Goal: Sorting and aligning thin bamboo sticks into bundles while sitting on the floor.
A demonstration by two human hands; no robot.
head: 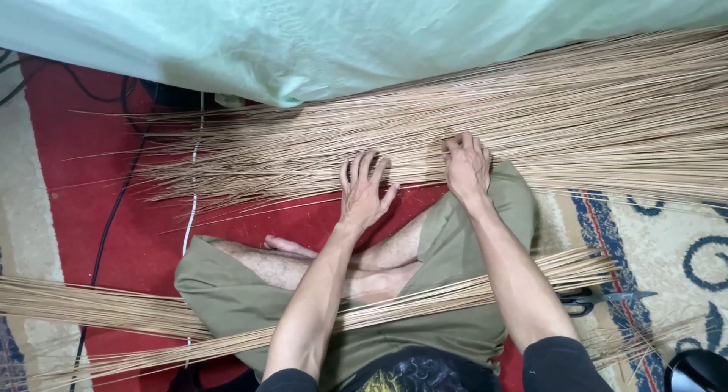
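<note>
At the far left of the frame, black and white cables (pixel 114 210) ran down over the red patterned carpet (pixel 76 172), and a bundle of thin tan reed sticks (pixel 98 308) lay in the lower left, reaching across the person's lap of olive-green shorts (pixel 425 331). Across the upper middle, a broad loose pile of long pale straw-coloured sticks (pixel 576 119) spread from centre left to the right edge, partly under a pale green cloth sheet (pixel 341 36). The left hand (pixel 362 191) rested flat at the pile's lower edge, its fingers (pixel 356 168) spread and released, tips touching the nearest sticks but gripping none. Just to the right, the right hand (pixel 466 168) lay on the pile with fingers (pixel 462 145) curled down into the sticks, seemingly pinching a few, though which could not be told. Judging by the small lap bundle against the big pile, most sorting seemed left. At the lower right lay black-handled scissors (pixel 599 297).
</note>
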